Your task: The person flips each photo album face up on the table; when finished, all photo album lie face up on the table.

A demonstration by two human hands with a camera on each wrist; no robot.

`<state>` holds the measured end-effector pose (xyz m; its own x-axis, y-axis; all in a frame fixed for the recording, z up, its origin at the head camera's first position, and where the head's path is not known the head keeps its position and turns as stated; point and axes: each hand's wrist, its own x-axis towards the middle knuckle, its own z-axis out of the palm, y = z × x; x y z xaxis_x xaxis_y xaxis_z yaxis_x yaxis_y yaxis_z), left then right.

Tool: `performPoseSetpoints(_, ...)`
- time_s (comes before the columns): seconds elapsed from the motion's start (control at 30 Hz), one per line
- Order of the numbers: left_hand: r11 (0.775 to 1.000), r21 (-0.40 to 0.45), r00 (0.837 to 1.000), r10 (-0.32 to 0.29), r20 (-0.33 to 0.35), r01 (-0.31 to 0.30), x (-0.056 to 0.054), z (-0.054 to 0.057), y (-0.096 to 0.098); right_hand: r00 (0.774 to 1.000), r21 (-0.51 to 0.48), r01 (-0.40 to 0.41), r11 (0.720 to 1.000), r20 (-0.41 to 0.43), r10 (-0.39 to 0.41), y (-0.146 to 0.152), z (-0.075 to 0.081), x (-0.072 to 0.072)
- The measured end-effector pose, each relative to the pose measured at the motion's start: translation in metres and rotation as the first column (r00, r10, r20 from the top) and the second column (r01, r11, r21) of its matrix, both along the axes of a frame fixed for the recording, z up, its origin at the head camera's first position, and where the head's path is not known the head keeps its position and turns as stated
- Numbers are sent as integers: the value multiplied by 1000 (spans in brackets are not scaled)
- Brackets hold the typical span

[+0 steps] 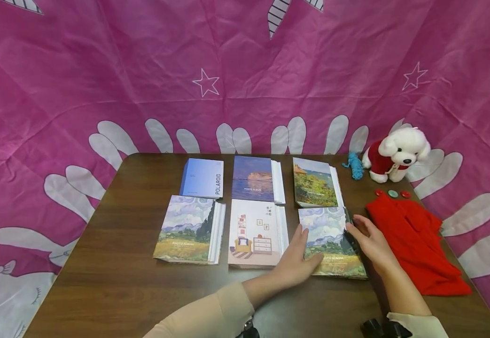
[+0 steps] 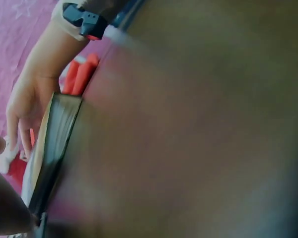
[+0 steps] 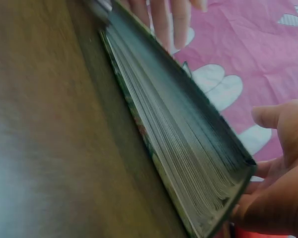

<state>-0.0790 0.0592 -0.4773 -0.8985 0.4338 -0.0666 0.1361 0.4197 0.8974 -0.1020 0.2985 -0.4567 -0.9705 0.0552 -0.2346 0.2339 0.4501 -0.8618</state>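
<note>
A photo album with a painted landscape cover lies at the front right of the table. My left hand is at its left side, fingers extended along the edge and thumb over the cover. On the other side, my right hand has its thumb at the cover's right edge and its fingers loosely bent beside it. The right wrist view shows the album's page edges between both hands, with the right hand next to the corner. Only a dark part of the left hand shows in the left wrist view.
Other albums stand in rows: a blue Polaroid one, a sea-cliff one, a garden one, a matching landscape one and a furniture-print one. Red cloth, buttons, blue yarn and a plush dog lie right.
</note>
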Motion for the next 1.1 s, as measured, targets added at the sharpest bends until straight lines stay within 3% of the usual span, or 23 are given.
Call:
performPoseSetpoints(0.23,1000,9,1000,-18,2,18,13,-1,-4,1000,-39,13,999,9,-13,1,2,16)
performPoseSetpoints(0.33,1000,20,1000,-15,18,15,14,1,-4,996,-150,85,985,4,-85,-2,1,16)
performPoseSetpoints(0.4,1000,25,999,-10,38,9,14,3,-3,992,-271,124,954,-2,-130,-2,-1,15)
performPoseSetpoints(0.5,999,37,999,-3,47,1,13,3,-2,985,-473,144,869,-17,-172,-1,-6,16)
performPoseSetpoints(0.6,999,46,999,1,40,-3,13,2,0,985,-572,121,811,-29,-168,5,-10,16)
performPoseSetpoints(0.63,999,54,999,2,33,-4,13,1,1,986,-569,120,814,-26,-164,8,-10,17)
performPoseSetpoints(0.77,992,122,999,19,33,-23,16,1,11,991,-441,129,888,23,-132,21,-5,19)
performPoseSetpoints(0.83,982,185,998,28,56,-38,17,1,18,989,-401,149,904,47,-142,28,-2,19)
performPoseSetpoints(0.93,957,282,992,31,123,-65,18,1,28,991,-433,132,892,27,-133,35,6,20)
performPoseSetpoints(1.1,935,345,978,3,207,-76,12,1,37,994,-504,19,863,-86,-72,35,26,18)
